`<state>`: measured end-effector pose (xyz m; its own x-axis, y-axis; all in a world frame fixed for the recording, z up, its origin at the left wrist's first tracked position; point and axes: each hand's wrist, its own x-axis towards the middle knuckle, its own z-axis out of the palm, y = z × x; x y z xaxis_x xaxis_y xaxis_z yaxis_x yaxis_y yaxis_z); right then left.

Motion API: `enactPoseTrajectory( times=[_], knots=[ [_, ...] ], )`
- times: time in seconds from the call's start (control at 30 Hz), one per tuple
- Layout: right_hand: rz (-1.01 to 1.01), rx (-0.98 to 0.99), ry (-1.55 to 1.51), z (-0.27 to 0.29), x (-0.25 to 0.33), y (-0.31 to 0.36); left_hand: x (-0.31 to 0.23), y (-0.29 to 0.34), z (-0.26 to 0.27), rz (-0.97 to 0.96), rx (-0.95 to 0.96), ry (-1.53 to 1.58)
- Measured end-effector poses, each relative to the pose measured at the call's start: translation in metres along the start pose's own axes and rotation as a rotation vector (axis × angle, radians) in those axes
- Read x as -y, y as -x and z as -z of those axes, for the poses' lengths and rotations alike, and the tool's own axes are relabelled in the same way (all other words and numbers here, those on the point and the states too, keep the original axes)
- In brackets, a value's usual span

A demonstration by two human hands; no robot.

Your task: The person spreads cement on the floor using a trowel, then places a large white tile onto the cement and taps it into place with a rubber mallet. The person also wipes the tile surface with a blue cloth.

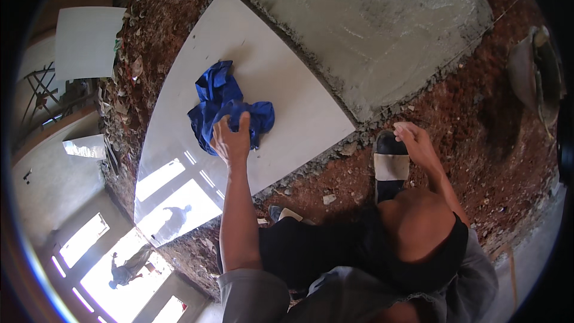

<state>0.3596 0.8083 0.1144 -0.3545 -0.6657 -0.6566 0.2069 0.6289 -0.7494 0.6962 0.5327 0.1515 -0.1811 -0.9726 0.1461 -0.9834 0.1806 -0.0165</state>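
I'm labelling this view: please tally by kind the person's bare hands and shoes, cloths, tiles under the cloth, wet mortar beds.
Bare hands: 2 (left hand, right hand)
Shoes: 2 (left shoe, right shoe)
Crumpled blue cloth: 1
White tile under cloth: 1
Wet mortar bed: 1
Total: 7

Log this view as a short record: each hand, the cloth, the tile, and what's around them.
Left hand: on the blue cloth; grip unclear
Right hand: by the black shoe, contact unclear
Cloth: rumpled, on the white tile
Tile: glossy, reflecting bright openings
Beyond tile: wet grey mortar
Ground: reddish soil
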Motion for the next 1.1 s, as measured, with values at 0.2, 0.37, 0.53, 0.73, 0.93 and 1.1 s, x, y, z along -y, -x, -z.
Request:
enactPoseTrajectory(
  times=[0.2, 0.37, 0.53, 0.73, 0.93, 1.1],
  knots=[
    [-0.049, -0.006, 0.025, 0.009, -0.012, -0.003, 0.082, -0.028, 0.013, 0.226, -0.105, 0.322],
    [-0.045, 0.000, -0.012, 0.011, -0.013, -0.006, 0.162, -0.069, 0.119, 0.221, -0.572, 0.065],
    [-0.091, 0.017, -0.063, 0.025, -0.009, -0.004, 0.107, -0.132, 0.080, -0.144, -0.558, -0.049],
    [-0.234, -0.096, 0.014, 0.063, -0.006, 0.023, -0.028, -0.197, -0.095, 0.002, -0.103, 0.353],
    [-0.392, -0.243, 0.163, 0.088, -0.011, 0.060, -0.094, -0.277, -0.153, -0.005, -0.177, 0.311],
    [-0.531, -0.230, 0.215, 0.092, -0.020, 0.081, -0.115, -0.346, -0.165, 0.009, -0.110, 0.180]
  ],
)
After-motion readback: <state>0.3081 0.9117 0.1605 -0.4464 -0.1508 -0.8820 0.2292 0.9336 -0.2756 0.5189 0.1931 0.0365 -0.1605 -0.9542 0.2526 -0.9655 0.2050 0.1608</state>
